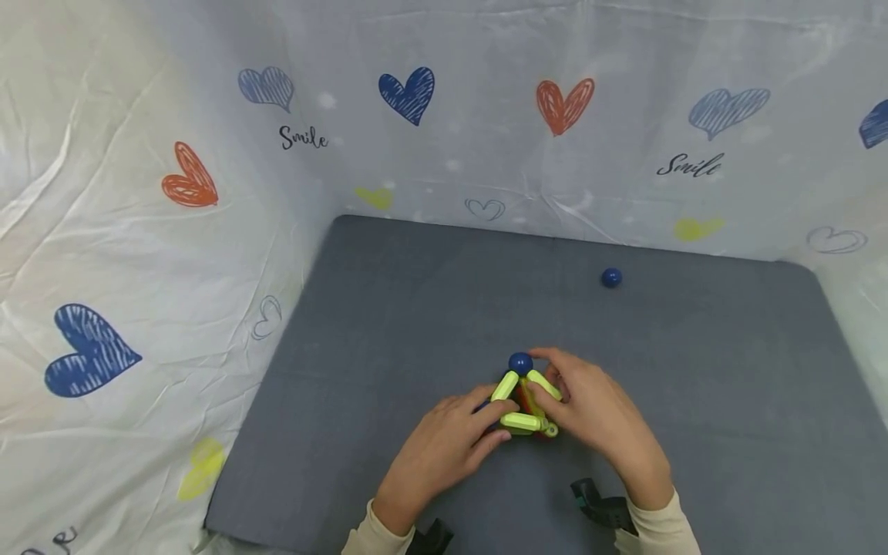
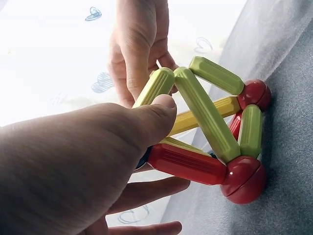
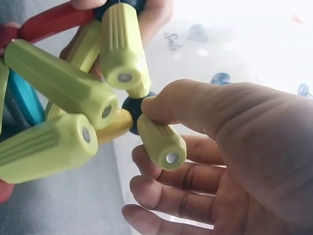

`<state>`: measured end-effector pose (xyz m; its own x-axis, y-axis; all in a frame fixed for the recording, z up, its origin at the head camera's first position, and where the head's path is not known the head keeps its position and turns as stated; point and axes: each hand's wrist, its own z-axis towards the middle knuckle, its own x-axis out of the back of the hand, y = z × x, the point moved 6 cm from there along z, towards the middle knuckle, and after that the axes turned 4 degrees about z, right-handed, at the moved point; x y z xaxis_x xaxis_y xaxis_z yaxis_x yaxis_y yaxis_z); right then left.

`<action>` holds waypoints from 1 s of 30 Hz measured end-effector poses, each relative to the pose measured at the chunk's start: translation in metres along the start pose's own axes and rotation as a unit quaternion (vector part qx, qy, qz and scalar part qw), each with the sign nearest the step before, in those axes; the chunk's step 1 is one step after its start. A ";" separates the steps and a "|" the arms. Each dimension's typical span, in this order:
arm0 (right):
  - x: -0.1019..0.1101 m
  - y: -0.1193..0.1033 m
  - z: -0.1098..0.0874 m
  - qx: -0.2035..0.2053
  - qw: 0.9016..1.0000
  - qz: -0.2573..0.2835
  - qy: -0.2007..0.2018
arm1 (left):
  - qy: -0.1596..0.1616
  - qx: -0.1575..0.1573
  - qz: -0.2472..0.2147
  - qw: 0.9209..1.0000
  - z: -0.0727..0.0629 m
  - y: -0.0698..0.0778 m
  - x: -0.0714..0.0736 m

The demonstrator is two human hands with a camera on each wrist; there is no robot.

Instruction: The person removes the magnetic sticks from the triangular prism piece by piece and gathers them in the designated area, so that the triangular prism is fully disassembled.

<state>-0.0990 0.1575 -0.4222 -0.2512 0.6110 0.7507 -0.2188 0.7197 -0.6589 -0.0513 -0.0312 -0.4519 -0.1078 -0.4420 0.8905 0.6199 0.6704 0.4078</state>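
A structure of magnetic sticks and balls (image 1: pixel 523 422) stands on the grey table, with yellow-green, red, yellow and blue sticks. My left hand (image 1: pixel 447 439) holds it from the left; in the left wrist view the thumb (image 2: pixel 159 115) lies against its sticks. Red balls (image 2: pixel 243 181) form its lower corners. My right hand (image 1: pixel 600 401) pinches a short yellow-green stick (image 3: pixel 162 143) between thumb and fingers. One end of that stick meets a dark blue ball (image 3: pixel 131 111); the other shows a bare metal tip. Several other yellow-green sticks (image 3: pixel 122 49) also have uncovered tips pointing outward.
A loose blue ball (image 1: pixel 611 277) lies at the back of the grey table (image 1: pixel 416 293), right of the middle. A white cloth (image 1: pixel 479 154) printed with hearts hangs behind and to the left. Black wrist mounts (image 1: pixel 600 509) sit under the sleeves.
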 end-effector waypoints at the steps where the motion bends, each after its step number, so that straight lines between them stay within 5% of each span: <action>1: 0.001 0.001 0.000 0.000 1.000 0.002 0.001 | -0.001 0.001 -0.001 1.000 0.000 0.000 0.000; 11: 0.005 0.003 -0.003 0.047 0.998 -0.023 0.031 | -0.006 0.004 -0.008 1.000 -0.001 -0.001 -0.001; 23: 0.007 0.009 -0.001 0.060 0.997 -0.016 0.038 | -0.005 0.002 -0.016 1.000 -0.001 0.000 -0.001; 30: 0.010 0.012 0.004 0.054 0.996 -0.065 0.028 | -0.005 0.003 -0.014 1.000 0.000 0.000 -0.001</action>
<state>-0.1082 0.1708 -0.4225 -0.1614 0.5354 0.8290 -0.3468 0.7557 -0.5556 -0.0510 -0.0309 -0.4531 -0.1324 -0.4552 0.8805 0.6122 0.6611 0.4339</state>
